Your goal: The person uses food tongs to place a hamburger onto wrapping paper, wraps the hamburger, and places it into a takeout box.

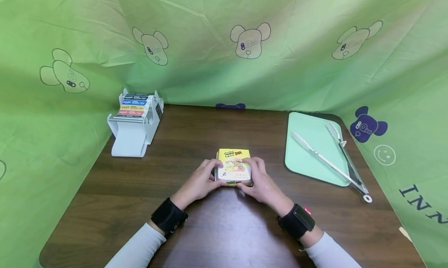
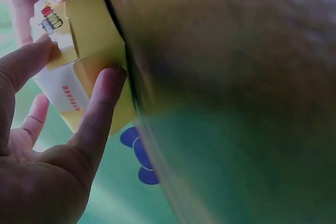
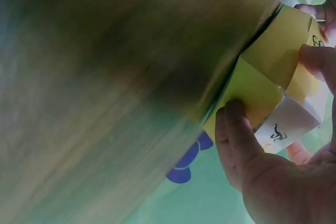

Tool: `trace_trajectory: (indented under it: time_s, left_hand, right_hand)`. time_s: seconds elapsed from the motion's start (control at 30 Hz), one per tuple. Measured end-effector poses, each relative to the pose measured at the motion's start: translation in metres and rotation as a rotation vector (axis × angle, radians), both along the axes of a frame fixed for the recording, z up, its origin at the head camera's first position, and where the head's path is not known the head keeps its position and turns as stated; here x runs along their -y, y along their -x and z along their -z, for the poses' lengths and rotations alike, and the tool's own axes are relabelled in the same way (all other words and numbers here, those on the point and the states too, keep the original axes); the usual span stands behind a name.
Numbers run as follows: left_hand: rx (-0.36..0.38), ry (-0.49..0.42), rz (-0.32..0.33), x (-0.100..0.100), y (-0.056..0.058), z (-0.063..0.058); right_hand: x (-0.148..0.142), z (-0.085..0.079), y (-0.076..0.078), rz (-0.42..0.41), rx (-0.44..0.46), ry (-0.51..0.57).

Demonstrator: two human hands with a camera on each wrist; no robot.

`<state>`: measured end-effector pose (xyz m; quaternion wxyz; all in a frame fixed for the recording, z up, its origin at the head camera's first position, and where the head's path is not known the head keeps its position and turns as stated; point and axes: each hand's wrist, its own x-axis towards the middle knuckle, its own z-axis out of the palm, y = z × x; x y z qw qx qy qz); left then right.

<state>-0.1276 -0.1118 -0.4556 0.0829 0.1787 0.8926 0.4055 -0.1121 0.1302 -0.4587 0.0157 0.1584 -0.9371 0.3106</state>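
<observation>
A yellow and white cardboard burger box (image 1: 234, 165) with a burger picture on its lid sits on the brown table in the middle of the head view. My left hand (image 1: 200, 181) holds its left side, fingers bent around the edge and thumb at the near corner. On the opposite side my right hand (image 1: 261, 182) grips it in much the same way. In the left wrist view, thumb and fingers touch the box's folded side panels (image 2: 94, 19). The right wrist view shows fingers (image 3: 239, 129) against a yellow side panel (image 3: 249, 90). The box's inside is hidden.
At the back left stands a white dispenser (image 1: 153, 122) with coloured printed strips on top and a white sheet at its front. On the right lies a mint-green board (image 1: 297, 155), with metal tongs (image 1: 329, 161) spread across it. A green printed cloth (image 1: 203, 73) surrounds the table.
</observation>
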Motion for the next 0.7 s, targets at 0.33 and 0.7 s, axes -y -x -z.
trace_trajectory:
  time_s: [0.33,0.7]
  left_hand:
    - [0.003,0.036,0.006,0.002,-0.002,-0.004]
    - [0.070,0.040,-0.023,0.010,-0.001,-0.012]
  right_hand:
    - [-0.004,-0.003,-0.005,-0.013,0.052,0.037]
    - [-0.010,-0.009,-0.004,-0.002,0.176,0.066]
